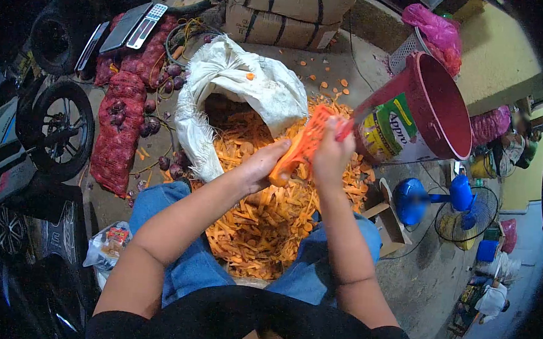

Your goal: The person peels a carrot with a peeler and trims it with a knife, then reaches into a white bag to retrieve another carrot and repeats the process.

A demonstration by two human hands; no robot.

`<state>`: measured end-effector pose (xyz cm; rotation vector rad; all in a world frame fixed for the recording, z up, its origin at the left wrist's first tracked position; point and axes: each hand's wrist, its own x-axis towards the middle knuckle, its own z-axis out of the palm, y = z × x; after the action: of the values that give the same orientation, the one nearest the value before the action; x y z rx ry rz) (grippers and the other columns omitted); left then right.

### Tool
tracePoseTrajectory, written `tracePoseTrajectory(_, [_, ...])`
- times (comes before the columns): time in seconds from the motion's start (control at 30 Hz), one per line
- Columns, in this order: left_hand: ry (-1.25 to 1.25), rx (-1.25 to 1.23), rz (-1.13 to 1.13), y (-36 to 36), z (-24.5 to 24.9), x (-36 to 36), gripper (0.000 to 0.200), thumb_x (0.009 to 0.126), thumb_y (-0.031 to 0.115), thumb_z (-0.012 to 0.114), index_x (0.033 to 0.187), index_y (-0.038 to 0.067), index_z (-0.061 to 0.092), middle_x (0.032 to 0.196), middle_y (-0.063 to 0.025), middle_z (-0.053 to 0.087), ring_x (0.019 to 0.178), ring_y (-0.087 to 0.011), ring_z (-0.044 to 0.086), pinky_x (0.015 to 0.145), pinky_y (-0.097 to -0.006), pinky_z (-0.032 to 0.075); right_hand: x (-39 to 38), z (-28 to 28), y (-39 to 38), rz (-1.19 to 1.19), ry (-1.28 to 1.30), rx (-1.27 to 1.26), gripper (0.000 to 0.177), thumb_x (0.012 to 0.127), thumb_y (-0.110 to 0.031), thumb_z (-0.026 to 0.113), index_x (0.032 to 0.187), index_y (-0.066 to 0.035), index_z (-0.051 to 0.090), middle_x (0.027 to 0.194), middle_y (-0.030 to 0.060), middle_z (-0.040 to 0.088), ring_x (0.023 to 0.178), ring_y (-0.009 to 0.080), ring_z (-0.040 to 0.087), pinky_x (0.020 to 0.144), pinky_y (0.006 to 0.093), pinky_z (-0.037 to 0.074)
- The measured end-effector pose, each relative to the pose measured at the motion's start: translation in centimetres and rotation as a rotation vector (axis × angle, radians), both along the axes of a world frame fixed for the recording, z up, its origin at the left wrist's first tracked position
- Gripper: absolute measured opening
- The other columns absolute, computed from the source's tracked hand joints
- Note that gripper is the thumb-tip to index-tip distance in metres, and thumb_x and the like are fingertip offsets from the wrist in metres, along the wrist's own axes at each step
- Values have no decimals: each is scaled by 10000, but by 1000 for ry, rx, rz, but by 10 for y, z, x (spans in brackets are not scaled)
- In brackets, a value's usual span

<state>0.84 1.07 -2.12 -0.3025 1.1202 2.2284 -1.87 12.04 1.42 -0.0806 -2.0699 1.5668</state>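
My left hand [262, 165] grips the lower end of a large orange carrot [301, 145], which tilts up to the right. My right hand [332, 153] is closed around a red-handled peeler [346, 130], pressed against the carrot's upper part. Both hands work above a heap of orange carrot peelings [262, 221] lying between my knees. Behind the hands an open white sack [239, 88] holds more carrots.
A tipped red bucket [431, 110] lies right of my hands. Red mesh bags of onions [119, 118] and loose onions are at left, by a motorcycle wheel [62, 128]. Scales [135, 24] rest on the bags. Cardboard boxes [286, 10] stand behind; a blue fan [448, 200] at right.
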Motion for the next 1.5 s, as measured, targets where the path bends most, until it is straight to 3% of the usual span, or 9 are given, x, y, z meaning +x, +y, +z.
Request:
tracePoseTrajectory(0.1, [72,0,37,0,3,1,325,858,291,298,1052,62,423,853,-39,526,657,-96,514,548,-232,445,5,-12,-5,103,-100,85,188,812,-160,412,731,3,461,602,80,465,540,153,432,509,286,359])
tracePoseTrajectory(0.4, [216,-218,-245,-6,7,15,338,850,295,336,1050,38,429,749,-36,519,575,-99,496,504,-219,420,-47,-8,71,-463,6,166,224,812,-168,417,681,12,437,562,67,457,509,171,417,499,320,348])
tracePoseTrajectory(0.5, [126,-224,-211,-9,0,9,330,837,306,369,994,29,455,740,-43,520,569,-107,495,499,-222,417,-38,-2,59,-165,-33,-229,241,810,-175,435,672,22,435,566,15,431,522,109,399,482,278,335])
tracePoseTrajectory(0.73, [5,-31,25,-8,-4,0,398,856,340,256,947,24,480,771,-59,538,658,-130,524,597,-251,446,7,-8,-7,190,-173,53,191,804,-178,429,747,2,458,595,104,477,528,146,433,485,303,348])
tracePoseTrajectory(0.8, [46,-128,-16,-9,2,3,369,863,302,257,971,25,476,789,-52,541,672,-121,524,597,-243,442,3,-10,-3,95,-95,156,176,812,-163,429,736,-5,448,594,9,404,566,73,381,496,234,322])
tracePoseTrajectory(0.97, [65,-162,-180,-9,12,11,348,855,265,297,988,-8,467,854,-95,549,722,-145,546,655,-259,449,-45,-15,58,-310,9,177,226,803,-188,417,714,16,451,604,129,476,529,229,444,518,336,350])
tracePoseTrajectory(1.07, [87,-157,-230,-13,8,8,339,851,254,315,1012,-9,455,890,-94,539,746,-128,536,648,-246,442,-51,-8,76,-488,19,121,223,802,-183,426,703,15,450,598,94,479,536,196,443,522,320,348])
tracePoseTrajectory(1.27, [235,-399,-158,-19,5,3,437,784,323,451,1066,-10,423,857,-86,522,720,-120,500,624,-258,409,-50,-15,89,-148,23,-57,202,797,-173,448,722,14,462,589,46,460,539,141,428,518,296,346])
tracePoseTrajectory(1.5, [886,-1123,-223,-29,16,-3,353,621,170,562,918,2,474,788,-167,537,738,-304,522,656,-358,413,-39,-15,69,-42,1,216,201,799,-181,440,717,2,453,551,58,416,514,134,374,492,283,329])
